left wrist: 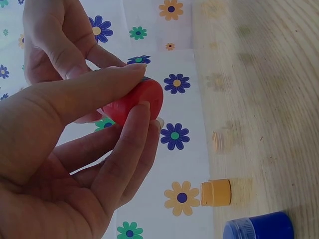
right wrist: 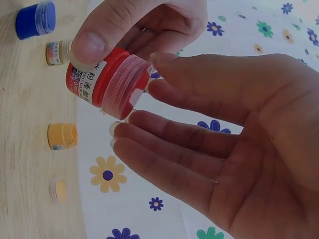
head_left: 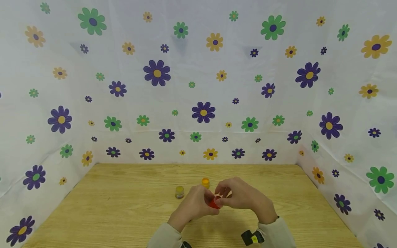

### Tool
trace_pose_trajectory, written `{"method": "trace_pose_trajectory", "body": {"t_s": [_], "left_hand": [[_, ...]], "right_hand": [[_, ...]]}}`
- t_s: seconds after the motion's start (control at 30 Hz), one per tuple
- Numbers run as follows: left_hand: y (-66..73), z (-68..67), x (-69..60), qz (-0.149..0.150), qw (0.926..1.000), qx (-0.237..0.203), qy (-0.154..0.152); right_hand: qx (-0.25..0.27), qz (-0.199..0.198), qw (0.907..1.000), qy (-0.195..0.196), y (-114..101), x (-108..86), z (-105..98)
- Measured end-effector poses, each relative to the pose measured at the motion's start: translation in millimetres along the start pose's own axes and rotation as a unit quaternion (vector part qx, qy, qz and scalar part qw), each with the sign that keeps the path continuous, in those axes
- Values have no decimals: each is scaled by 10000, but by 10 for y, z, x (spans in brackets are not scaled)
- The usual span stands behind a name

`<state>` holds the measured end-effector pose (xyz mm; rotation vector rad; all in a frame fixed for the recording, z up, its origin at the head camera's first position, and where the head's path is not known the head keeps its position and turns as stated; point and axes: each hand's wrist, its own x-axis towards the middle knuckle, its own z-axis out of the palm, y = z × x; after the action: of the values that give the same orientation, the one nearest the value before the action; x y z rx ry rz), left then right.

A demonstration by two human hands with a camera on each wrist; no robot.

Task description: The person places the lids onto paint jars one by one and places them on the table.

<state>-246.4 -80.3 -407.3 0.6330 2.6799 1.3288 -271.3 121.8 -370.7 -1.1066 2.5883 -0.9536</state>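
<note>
My left hand (head_left: 198, 203) holds a small red paint jar (right wrist: 99, 82), thumb on one side and fingers on the other. The jar is tilted, with its clear ribbed lid (right wrist: 127, 87) facing my right hand (head_left: 243, 196). In the right wrist view, my right thumb and fingertips sit at opposite edges of that lid. The lid appears to be on the jar. From the left wrist view the red jar (left wrist: 137, 102) shows its base, and the lid is mostly hidden behind my left thumb.
On the wooden table (head_left: 124, 206) stand an orange paint jar (head_left: 205, 182) and an ochre one (head_left: 179, 192). A loose clear lid (right wrist: 58, 191) lies near the orange jar. Both wrist views show a blue jar (left wrist: 259, 228). Flower-printed white sheeting (head_left: 198, 93) surrounds the table.
</note>
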Motion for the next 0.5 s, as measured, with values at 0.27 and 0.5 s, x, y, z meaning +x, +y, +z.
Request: {"method": "trace_pose_trajectory", "body": {"t_s": [0.27, 0.5], "left_hand": [[0, 6, 3, 25, 10000, -2, 16], [-12, 13, 14, 8, 10000, 37, 11]], "right_hand": [[201, -106, 9997, 0, -12, -19, 1], [329, -168, 9993, -92, -5, -14, 10]]}}
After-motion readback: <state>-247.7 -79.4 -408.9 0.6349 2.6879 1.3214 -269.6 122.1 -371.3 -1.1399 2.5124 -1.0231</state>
